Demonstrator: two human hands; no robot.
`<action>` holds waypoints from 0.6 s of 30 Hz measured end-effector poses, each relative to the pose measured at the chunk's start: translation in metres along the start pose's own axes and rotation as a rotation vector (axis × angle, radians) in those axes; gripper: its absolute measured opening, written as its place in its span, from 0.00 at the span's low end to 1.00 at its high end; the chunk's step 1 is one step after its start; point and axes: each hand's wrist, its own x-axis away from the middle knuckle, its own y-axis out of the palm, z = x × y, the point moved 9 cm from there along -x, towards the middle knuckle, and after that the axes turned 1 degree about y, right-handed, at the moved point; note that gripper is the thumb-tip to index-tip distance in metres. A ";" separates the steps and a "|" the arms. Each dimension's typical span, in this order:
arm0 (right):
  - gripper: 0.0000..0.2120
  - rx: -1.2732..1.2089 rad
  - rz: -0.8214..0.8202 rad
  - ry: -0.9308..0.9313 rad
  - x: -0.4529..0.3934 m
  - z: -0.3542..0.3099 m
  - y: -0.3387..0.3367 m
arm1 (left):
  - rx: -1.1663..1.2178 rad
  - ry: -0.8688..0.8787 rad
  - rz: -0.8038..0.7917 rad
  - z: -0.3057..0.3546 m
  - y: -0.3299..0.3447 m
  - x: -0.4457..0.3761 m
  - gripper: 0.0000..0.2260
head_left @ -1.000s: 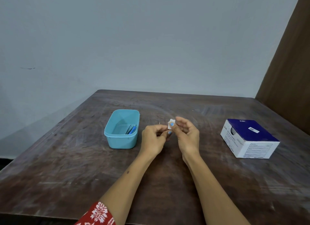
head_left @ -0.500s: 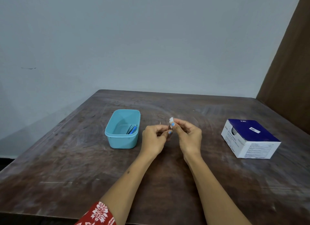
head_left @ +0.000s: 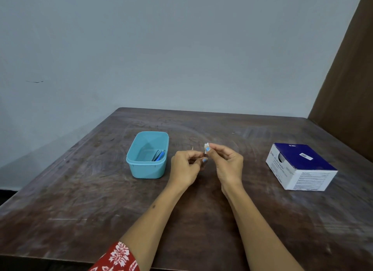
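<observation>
Left hand point(head_left: 186, 166) and right hand point(head_left: 229, 164) were held over a dark wooden table point(head_left: 96, 210), curled fingertips of both pinched a small white packet point(head_left: 206, 145) between them, teal tub point(head_left: 147, 170) sat near left, blue-and-white box point(head_left: 302, 166) well apart right.

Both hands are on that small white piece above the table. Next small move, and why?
Probably a short pull apart to tear or peel it open. The right hand pinches the small white piece near its top, and the left hand pinches its lower edge, held midway between the blue tub and the box. Its contents are too small to tell.
</observation>
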 end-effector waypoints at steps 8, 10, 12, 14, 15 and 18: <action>0.07 0.009 0.058 0.010 0.001 -0.001 -0.006 | -0.012 -0.009 -0.024 0.000 0.002 0.001 0.09; 0.06 -0.048 0.077 0.051 0.000 0.002 -0.007 | -0.019 -0.002 -0.026 0.001 0.003 0.001 0.09; 0.06 -0.057 0.058 0.051 0.000 0.002 -0.005 | -0.026 0.008 -0.018 0.001 0.002 0.001 0.09; 0.07 -0.050 0.026 0.039 0.001 0.000 -0.002 | -0.028 0.010 -0.003 0.000 -0.001 0.000 0.09; 0.07 -0.049 0.012 0.036 0.002 -0.001 -0.001 | -0.026 0.007 0.004 -0.001 -0.002 -0.001 0.09; 0.09 -0.064 -0.009 0.054 0.002 0.001 0.001 | -0.005 0.000 0.005 -0.002 -0.002 -0.001 0.09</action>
